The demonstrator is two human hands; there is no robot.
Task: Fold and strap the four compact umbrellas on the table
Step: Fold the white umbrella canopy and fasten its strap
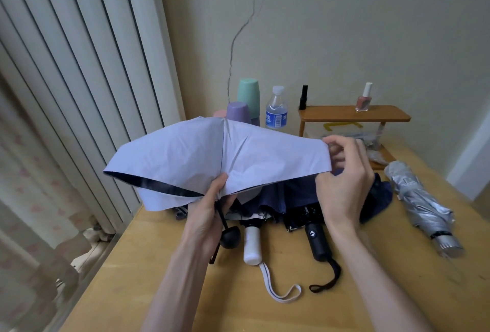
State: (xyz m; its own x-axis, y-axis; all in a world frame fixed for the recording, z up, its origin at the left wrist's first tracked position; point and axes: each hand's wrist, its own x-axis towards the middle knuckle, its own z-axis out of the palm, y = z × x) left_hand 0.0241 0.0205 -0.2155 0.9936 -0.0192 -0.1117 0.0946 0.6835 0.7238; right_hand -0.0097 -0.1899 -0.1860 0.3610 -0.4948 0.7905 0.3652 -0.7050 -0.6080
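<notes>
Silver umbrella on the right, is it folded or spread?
Folded: the silver umbrella lies rolled into a bundle on the table; whether strapped, cannot tell.

Wooden table (159,292) holds silver umbrella (419,204), bottle (276,111), small shelf (352,114).

We see the left hand (209,207) and the right hand (344,183), both bare; the forearms (183,278) are bare as well, long and slim. The fingers are slender; fine tendon lines show on the left wrist (204,228).

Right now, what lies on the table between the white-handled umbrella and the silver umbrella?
The black-handled umbrella lies there, not yet strapped, as the head view shows.
</notes>
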